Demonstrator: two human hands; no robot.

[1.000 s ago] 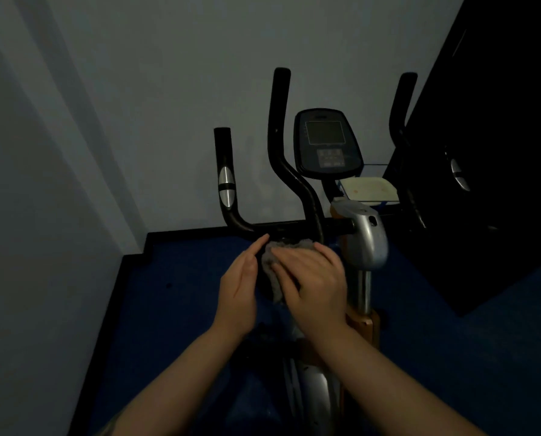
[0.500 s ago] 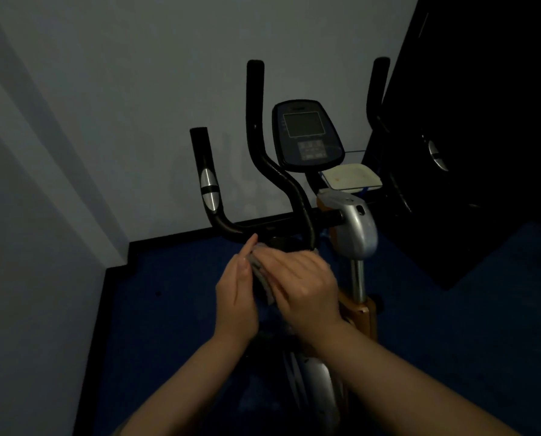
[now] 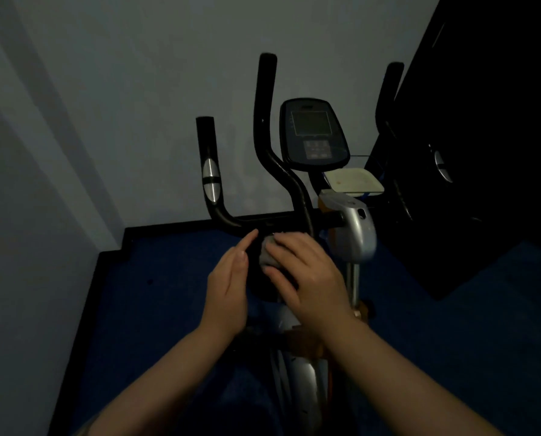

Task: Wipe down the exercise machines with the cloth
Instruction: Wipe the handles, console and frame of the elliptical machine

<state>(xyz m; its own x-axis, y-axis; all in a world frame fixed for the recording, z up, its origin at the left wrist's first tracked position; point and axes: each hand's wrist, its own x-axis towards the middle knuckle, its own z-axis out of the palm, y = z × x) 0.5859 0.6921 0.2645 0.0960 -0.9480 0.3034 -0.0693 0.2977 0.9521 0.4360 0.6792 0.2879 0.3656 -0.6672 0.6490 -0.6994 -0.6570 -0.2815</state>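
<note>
Dim room, blue floor, pale wall at the far side. Exercise machine in the middle: black handlebars rising toward the far wall, a shorter grip with a silver sensor band to the left, a console with a dark screen between the bars, a pale flat tray-like part just right of and below the console. Silver housing on the post to the right of both hands. Large black shape filling the far right (too dark to identify).

Right hand laid palm-down over a grey cloth, fingers gently curved and pressing it onto a dark part of the machine just near of the horizontal bar; only a small patch of cloth showing at the fingertips. Whether the fingers actually pinch the fabric: cannot tell. Left hand just beside, edge-on, fingers straight and together, holding nothing, fingertips reaching up to the horizontal bar, close to the cloth's left edge. Both forearms bare, entering from the near edge.
</note>
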